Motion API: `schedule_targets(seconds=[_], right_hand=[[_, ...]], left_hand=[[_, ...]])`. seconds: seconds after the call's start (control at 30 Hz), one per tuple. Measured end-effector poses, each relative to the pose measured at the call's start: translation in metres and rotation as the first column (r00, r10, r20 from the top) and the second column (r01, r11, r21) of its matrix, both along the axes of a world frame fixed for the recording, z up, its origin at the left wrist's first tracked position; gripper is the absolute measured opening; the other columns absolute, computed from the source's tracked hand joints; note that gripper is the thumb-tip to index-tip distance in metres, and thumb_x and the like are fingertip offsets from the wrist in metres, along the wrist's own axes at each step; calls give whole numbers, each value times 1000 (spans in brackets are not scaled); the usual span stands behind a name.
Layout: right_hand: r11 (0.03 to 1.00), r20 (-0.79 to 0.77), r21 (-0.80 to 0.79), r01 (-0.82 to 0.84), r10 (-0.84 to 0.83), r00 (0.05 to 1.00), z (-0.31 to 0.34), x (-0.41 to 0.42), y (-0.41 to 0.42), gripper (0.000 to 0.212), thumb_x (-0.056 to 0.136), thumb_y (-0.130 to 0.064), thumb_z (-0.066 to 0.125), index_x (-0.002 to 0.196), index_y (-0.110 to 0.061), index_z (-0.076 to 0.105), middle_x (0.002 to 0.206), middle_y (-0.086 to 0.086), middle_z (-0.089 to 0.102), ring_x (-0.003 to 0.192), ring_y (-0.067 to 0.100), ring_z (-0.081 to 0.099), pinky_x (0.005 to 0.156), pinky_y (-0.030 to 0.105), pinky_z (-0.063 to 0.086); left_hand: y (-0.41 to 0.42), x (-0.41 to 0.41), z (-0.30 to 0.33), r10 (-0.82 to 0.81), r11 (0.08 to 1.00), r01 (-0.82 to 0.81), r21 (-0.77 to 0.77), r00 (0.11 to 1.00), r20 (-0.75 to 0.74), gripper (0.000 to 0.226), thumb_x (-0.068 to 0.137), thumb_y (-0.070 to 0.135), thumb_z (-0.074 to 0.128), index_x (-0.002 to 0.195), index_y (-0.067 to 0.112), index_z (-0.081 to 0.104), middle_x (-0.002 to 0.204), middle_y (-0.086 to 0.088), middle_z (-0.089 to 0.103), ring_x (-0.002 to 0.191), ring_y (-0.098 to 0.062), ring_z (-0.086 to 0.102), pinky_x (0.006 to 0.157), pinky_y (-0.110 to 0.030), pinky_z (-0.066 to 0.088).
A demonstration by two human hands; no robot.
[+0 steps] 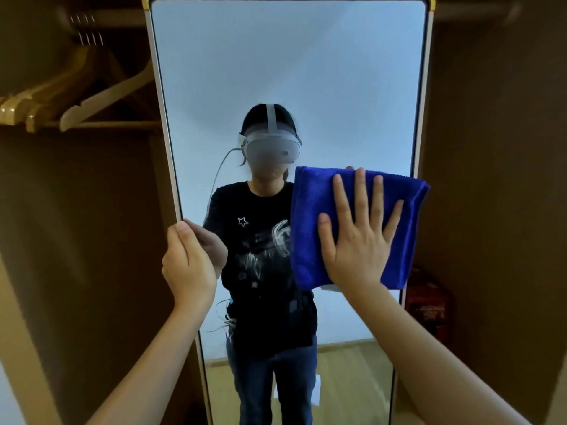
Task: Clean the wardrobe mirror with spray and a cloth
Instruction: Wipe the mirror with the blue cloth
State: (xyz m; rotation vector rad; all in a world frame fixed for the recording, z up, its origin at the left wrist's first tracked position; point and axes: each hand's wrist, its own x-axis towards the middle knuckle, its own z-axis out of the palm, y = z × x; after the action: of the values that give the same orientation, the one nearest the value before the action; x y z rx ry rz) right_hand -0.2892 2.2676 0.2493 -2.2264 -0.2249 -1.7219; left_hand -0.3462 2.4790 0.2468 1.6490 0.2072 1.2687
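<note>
While gripping mirror (288,72) edge with left hand (188,262), press cloth (310,228) flat under right hand's (357,240) spread fingers; sweep evenly.

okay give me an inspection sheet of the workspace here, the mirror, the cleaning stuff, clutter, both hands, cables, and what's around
Surface: mirror stands upright in a pale frame; glass reflects the person and a pale wall.
Job's things: blue cloth, folded, lies flat on the glass by the mirror's right edge; spray bottle not seen.
Clutter: reddish box low at the right behind the mirror.
Hands: right hand presses the cloth with fingers spread straight; left hand grips the mirror's left edge, thumb on the front.
Cables: only in the reflection, a thin cable runs down from the headset.
Surroundings: wooden hangers on a rail at upper left; brown wardrobe walls either side.
</note>
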Motion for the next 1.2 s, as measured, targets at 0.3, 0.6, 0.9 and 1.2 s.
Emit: schedule_targets(seconds=[0.3, 0.6, 0.9, 1.2], right_hand=[[971, 16, -219, -98, 104, 994, 24, -16, 85, 58, 98, -51, 36, 153, -35, 21, 162, -5, 17, 150, 18, 8, 119, 53, -2], [989, 67, -128, -69, 78, 995, 106, -8, 41, 56, 100, -53, 29, 153, -37, 21, 162, -7, 16, 150, 16, 10, 120, 53, 4], [995, 20, -92, -31, 33, 999, 9, -7, 36, 60, 99, -50, 35, 153, -33, 18, 162, -2, 18, 150, 21, 9, 119, 57, 3], [964, 70, -242, -111, 132, 989, 115, -14, 78, 56, 100, -53, 28, 153, -38, 19, 163, -8, 14, 150, 17, 9, 118, 52, -4]], left_hand=[[-1, -2, -1, -24, 1000, 24, -12, 1000, 4, 38, 105, 38, 22, 95, 15, 50, 78, 8, 54, 74, -3, 54, 66, -26, 41], [-1, -1, 1, -44, 997, 46, -70, 999, 20, 36, 105, 36, 24, 99, 16, 53, 83, 12, 55, 82, -5, 57, 75, -25, 43], [-6, -1, 2, 40, 998, -40, -51, 999, -1, 37, 105, 37, 21, 95, 18, 51, 80, 15, 53, 77, 3, 53, 77, -30, 40], [-1, -2, -1, -18, 999, 19, -45, 1000, 23, 37, 105, 35, 25, 90, 15, 52, 77, 7, 56, 74, -4, 56, 70, -28, 41]])
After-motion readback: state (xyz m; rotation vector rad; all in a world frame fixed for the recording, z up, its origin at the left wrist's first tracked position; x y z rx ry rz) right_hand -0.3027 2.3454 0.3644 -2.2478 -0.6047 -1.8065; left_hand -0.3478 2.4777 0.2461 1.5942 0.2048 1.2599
